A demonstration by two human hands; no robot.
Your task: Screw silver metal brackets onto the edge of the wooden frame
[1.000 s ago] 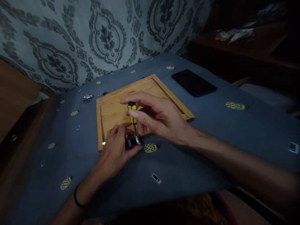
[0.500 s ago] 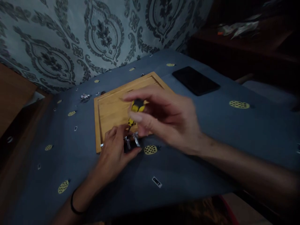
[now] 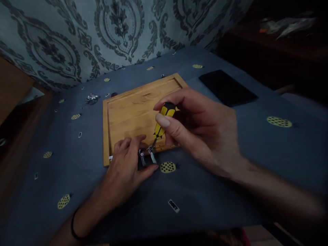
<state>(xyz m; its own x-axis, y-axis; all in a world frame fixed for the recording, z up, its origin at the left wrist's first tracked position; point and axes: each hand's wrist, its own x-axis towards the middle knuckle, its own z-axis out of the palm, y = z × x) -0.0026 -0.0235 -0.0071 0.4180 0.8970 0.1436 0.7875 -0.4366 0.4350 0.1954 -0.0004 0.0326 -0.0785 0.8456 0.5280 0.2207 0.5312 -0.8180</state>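
Note:
My right hand (image 3: 200,133) pinches a small yellow-and-black screwdriver (image 3: 164,119) between thumb and fingers. Its shaft slants down to a shiny metal fitting (image 3: 153,155) with two arms at the near edge of the wooden board (image 3: 128,116). My left hand (image 3: 125,159) curls around that fitting, the thumb against its lower end and the fingers resting over the board. A screw head shows on the fitting's left arm. The tip of the screwdriver meets the right arm, but the screw there is too small to make out. The left palm hides part of the board's edge.
A black phone or tablet (image 3: 227,87) lies right of the board. Small metal pieces (image 3: 92,99) lie to its left on the blue pineapple-print cloth (image 3: 205,205). Behind is a patterned wall (image 3: 66,37); a dark surface at right bears a crumpled bag (image 3: 288,26).
The screwdriver has moved slightly right relative to the fitting, from its left arm to its right arm, with my right hand. My left hand stays at the fitting. The view has shifted a little.

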